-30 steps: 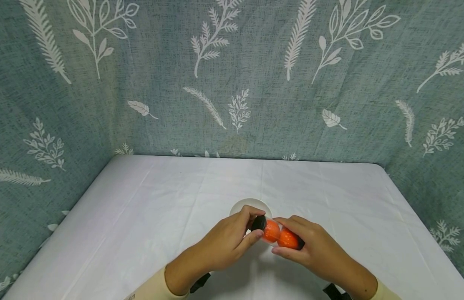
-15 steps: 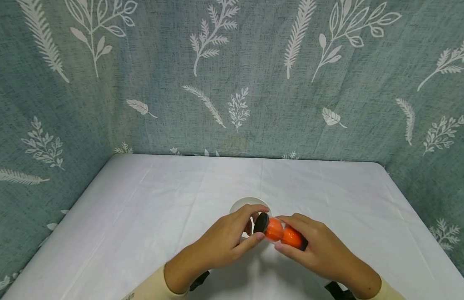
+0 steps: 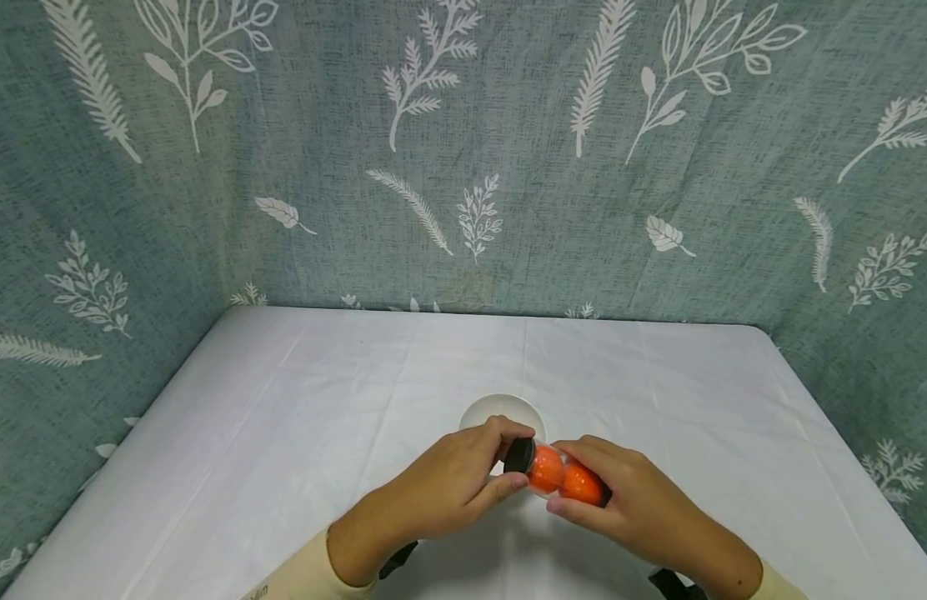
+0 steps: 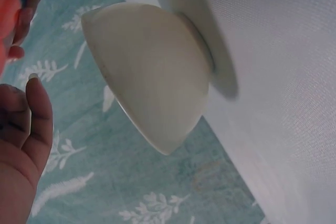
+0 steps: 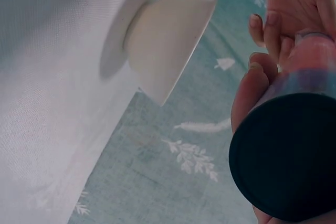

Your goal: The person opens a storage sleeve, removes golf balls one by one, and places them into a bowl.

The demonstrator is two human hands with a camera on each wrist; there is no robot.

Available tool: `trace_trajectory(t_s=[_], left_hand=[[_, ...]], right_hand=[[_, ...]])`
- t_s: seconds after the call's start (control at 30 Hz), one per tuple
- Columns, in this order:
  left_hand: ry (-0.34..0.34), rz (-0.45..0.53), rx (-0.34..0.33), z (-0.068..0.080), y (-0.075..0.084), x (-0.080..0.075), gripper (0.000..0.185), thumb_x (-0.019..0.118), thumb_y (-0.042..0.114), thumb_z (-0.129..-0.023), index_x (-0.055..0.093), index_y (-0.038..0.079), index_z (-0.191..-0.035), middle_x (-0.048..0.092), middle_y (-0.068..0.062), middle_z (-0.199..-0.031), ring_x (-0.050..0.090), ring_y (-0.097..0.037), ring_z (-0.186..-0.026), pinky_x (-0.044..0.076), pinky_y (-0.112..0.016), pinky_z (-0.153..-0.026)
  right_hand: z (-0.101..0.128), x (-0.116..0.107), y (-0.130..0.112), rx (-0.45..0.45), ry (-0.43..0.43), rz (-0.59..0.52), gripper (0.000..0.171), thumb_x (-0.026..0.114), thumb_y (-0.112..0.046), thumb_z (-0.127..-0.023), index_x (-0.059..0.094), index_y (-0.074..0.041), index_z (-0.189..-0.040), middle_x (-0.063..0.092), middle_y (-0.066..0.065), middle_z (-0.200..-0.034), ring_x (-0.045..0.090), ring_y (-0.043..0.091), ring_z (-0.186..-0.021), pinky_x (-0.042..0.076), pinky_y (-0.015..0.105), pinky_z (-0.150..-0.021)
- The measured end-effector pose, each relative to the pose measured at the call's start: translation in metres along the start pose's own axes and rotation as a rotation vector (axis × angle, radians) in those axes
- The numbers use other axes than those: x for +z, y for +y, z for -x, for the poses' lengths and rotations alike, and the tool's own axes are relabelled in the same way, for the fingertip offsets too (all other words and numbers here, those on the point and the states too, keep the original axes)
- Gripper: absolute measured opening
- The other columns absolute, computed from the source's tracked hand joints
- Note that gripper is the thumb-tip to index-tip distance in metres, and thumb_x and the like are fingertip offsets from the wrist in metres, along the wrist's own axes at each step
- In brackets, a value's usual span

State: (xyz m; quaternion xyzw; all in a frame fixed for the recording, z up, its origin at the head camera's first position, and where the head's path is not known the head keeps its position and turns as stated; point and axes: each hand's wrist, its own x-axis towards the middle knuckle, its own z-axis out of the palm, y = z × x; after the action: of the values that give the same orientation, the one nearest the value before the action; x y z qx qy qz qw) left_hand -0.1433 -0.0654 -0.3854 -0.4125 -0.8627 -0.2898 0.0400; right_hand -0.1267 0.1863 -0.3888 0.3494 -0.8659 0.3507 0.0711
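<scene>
A clear jar [image 3: 547,468] with black ends and bright orange contents lies on a slant between my two hands, above the table. At its left end, my left hand [image 3: 459,477] holds the black lid [image 3: 519,456] between thumb and fingers. My right hand [image 3: 619,487] grips the jar's body near the other end, thumb below and fingers over the top. The right wrist view shows the broad dark end [image 5: 289,156] close up, with the left-hand fingers [image 5: 271,27] at the far end. Part of the jar falls outside the left wrist view.
Just beyond my hands stands a white bowl [image 3: 501,408] on the white-covered table [image 3: 343,375], partly hidden by the left hand in the head view. A green leaf-patterned curtain [image 3: 321,167] hangs behind the table and along both sides.
The jar has tilted slightly and shifted a little in my hands, its black lid dipping in the last half second. My left fingers have moved slightly over the lid; both hands stay around the same place.
</scene>
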Motion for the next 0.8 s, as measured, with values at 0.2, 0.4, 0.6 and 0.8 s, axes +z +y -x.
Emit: trace_trajectory(t_s=[0.2,0.4,0.6,0.8], left_hand=[[-0.015,0.05,-0.004,0.0007,0.001,-0.0002,0.044,0.05,0.037,-0.105,0.037,0.012,-0.138,0.067,0.002,-0.124,0.066,-0.005,-0.107,0.052,-0.025,-0.096],[-0.027,0.088,-0.009,0.0005,0.0016,-0.0004,0.043,0.046,0.037,-0.106,0.036,0.011,-0.139,0.066,0.001,-0.128,0.065,-0.005,-0.113,0.051,-0.026,-0.1],[-0.049,0.131,-0.044,0.0001,0.0022,-0.0008,0.042,0.043,0.038,-0.107,0.035,0.01,-0.138,0.066,0.001,-0.126,0.064,-0.003,-0.11,0.051,-0.024,-0.099],[-0.047,0.151,-0.067,-0.0003,0.0021,-0.0003,0.042,0.043,0.037,-0.107,0.035,0.01,-0.137,0.065,0.002,-0.124,0.063,-0.001,-0.105,0.051,-0.022,-0.096]], right_hand=[[0.0015,0.002,-0.0006,-0.004,0.014,0.036,0.041,0.078,-0.036,-0.087,0.067,-0.015,-0.12,0.067,-0.01,-0.106,0.058,-0.002,-0.083,0.055,0.018,-0.067],[0.0019,0.0031,-0.0011,-0.021,0.03,0.056,0.041,0.078,-0.035,-0.087,0.067,-0.014,-0.121,0.068,-0.008,-0.108,0.06,-0.001,-0.085,0.055,0.018,-0.069],[0.002,0.0047,-0.003,0.0,0.04,0.079,0.045,0.079,-0.037,-0.086,0.067,-0.011,-0.121,0.068,-0.008,-0.105,0.058,-0.003,-0.082,0.054,0.017,-0.066],[0.002,0.0053,-0.006,0.038,0.043,0.099,0.048,0.079,-0.039,-0.085,0.068,-0.009,-0.122,0.067,-0.008,-0.102,0.055,-0.004,-0.078,0.053,0.016,-0.063]])
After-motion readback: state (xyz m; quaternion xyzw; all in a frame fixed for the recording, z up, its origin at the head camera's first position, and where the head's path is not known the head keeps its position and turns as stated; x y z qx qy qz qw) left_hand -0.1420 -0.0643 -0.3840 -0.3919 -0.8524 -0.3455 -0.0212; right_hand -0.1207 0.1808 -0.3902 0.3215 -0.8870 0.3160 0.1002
